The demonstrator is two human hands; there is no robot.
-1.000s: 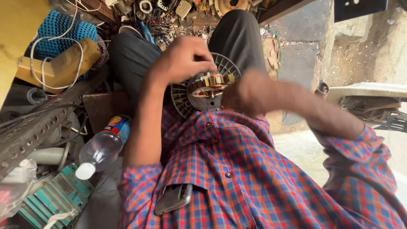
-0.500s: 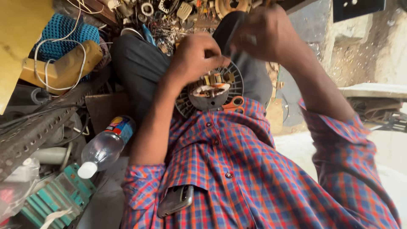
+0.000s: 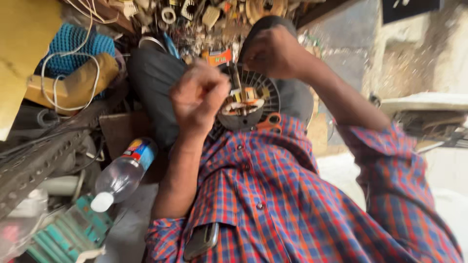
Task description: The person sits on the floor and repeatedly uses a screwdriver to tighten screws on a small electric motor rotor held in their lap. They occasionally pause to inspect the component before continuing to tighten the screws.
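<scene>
A round fan motor (image 3: 248,104), a black finned disc with copper windings at its centre, rests in my lap on dark trousers (image 3: 156,83). My left hand (image 3: 200,97) is curled in a fist against the motor's left rim and grips it there. My right hand (image 3: 273,51) is closed just beyond the motor's far edge. A thin metal tool (image 3: 236,78) reaches from that hand down to the windings. Orange-handled scissors (image 3: 268,122) lie at the motor's near edge, against my checked shirt (image 3: 273,195).
A plastic water bottle (image 3: 122,175) lies at my left. Behind it are a perforated metal bar (image 3: 39,160), a blue knitted thing (image 3: 73,44) and white cable. Small metal parts (image 3: 195,14) litter the floor past my knees. A phone (image 3: 202,241) sits in my shirt pocket.
My right hand has lifted from beside the motor to its far edge and stays closed. My left hand slid from the motor's top to its left rim.
</scene>
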